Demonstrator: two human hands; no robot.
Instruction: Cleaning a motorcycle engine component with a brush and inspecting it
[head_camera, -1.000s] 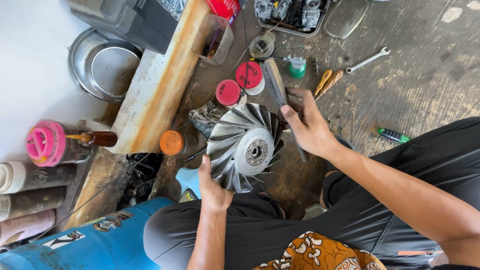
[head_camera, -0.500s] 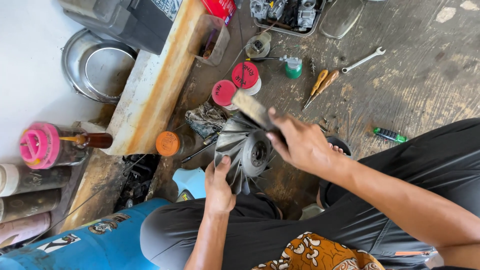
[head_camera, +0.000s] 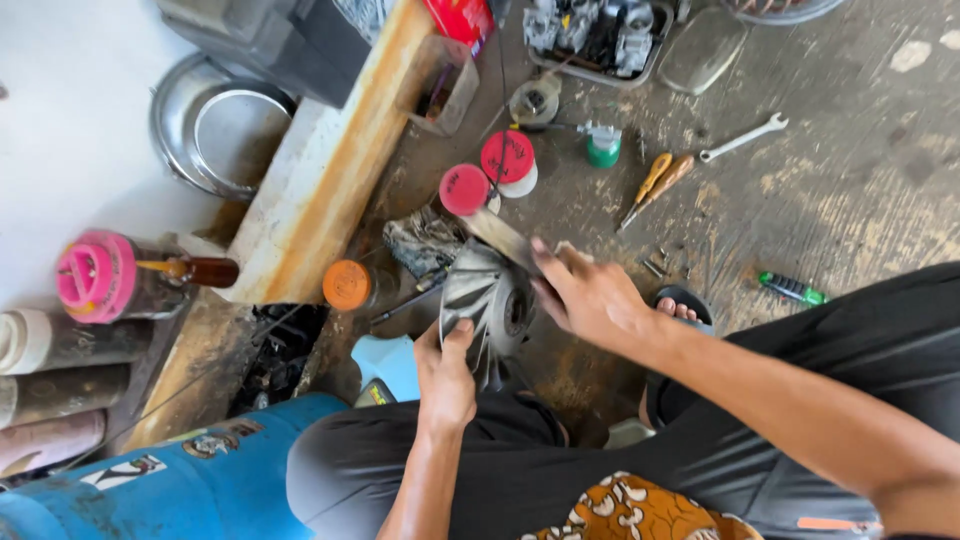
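Cleaning step, I'd say: left hand (head_camera: 445, 375) grips finned pulley (head_camera: 490, 305) at frame centre, right hand (head_camera: 590, 295) clenches brush (head_camera: 500, 235). Next: steady strokes between fins.

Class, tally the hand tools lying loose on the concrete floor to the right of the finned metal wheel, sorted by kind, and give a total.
Wrench, silver: 1
Screwdrivers with yellow-orange handles: 2
Green-handled tool: 1
Total: 4
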